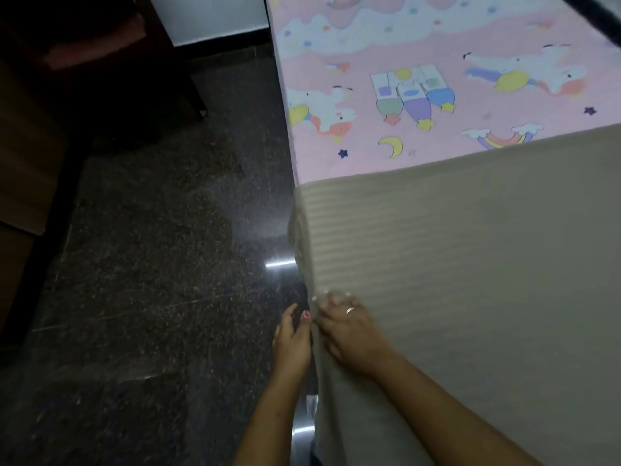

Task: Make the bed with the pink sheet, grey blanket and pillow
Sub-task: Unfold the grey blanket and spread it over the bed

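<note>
The pink sheet (420, 62) with cartoon prints covers the far part of the bed. A grey ribbed blanket (470, 264) lies over the near part and hangs down the bed's left side. My right hand (349, 334) presses flat on the blanket at the bed's left edge, fingers spread, a ring on one finger. My left hand (292, 344) is beside the hanging edge, thumb against the fabric; its fingers are hidden behind the fold. No pillow is in view.
Dark polished stone floor (151, 264) runs along the left of the bed. Dark wooden furniture (100, 62) stands at the upper left, and a brown cabinet (23, 163) at the far left. A white wall (208, 15) is behind.
</note>
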A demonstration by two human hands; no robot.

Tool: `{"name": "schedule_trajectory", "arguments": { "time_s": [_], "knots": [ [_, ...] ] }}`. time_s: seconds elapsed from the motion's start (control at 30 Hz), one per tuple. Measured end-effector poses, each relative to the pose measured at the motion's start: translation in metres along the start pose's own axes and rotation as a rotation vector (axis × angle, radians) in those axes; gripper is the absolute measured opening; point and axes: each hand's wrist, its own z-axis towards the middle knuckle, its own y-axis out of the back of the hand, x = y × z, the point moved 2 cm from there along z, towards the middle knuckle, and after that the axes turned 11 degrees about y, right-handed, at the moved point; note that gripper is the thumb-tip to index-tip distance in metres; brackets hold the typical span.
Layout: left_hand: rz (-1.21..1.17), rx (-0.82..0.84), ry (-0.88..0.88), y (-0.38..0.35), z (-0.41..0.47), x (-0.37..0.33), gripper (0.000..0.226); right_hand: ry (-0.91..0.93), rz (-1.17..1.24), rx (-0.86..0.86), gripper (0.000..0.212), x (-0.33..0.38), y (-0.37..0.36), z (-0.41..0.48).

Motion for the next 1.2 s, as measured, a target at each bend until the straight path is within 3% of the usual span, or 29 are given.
{"name": "schedule_trajectory", "arguments": {
  "time_s": [0.1,0.23,0.33,0.47,0.57,0.7,0.77,0.83,0.9,0.97,1.03,1.13,1.2],
  "knots": [
    [-0.008,0.064,0.007,-0.017,0.017,-0.028,0.043,-0.348,-0.036,-0.043,0.067,-0.052,0.017,0.015],
    [0.073,0.131,-0.031,-0.045,0.038,-0.056,0.058,-0.864,0.101,-0.154,0.067,-0.103,0.011,0.003],
    [0.114,0.137,-0.059,-0.060,0.068,-0.079,0.065,-1.075,0.045,-0.214,0.060,-0.155,0.005,-0.015],
    [0.033,0.167,-0.063,-0.071,0.107,-0.101,0.071,-1.288,0.103,-0.114,0.067,-0.198,-0.002,-0.017],
    [0.073,0.308,0.031,-0.061,0.134,-0.110,0.065,-1.309,0.072,-0.099,0.064,-0.186,-0.009,0.038],
    [0.044,0.462,0.006,-0.008,0.164,-0.148,0.049,-1.086,0.121,-0.129,0.063,-0.141,-0.009,0.170],
    [0.015,0.440,-0.001,0.019,0.182,-0.176,0.044,-0.869,0.158,-0.117,0.065,-0.112,0.000,0.223],
    [0.000,0.427,-0.015,0.039,0.199,-0.207,0.042,-0.530,0.185,-0.057,0.066,-0.101,0.011,0.262],
    [0.006,0.424,-0.066,0.049,0.208,-0.233,0.039,-0.389,0.334,-0.086,0.072,-0.112,0.027,0.277],
    [0.053,0.412,-0.112,0.055,0.216,-0.256,0.042,-0.572,0.360,-0.250,0.074,-0.151,0.044,0.274],
    [0.118,0.398,-0.113,0.054,0.226,-0.271,0.046,-0.899,0.310,-0.362,0.064,-0.206,0.054,0.253],
    [0.220,0.394,-0.106,0.044,0.236,-0.289,0.048,-1.296,0.165,-0.214,0.061,-0.275,0.057,0.193],
    [0.297,0.390,-0.131,0.032,0.244,-0.305,0.050,-1.439,0.160,-0.090,0.066,-0.302,0.054,0.172]
  ]
}}
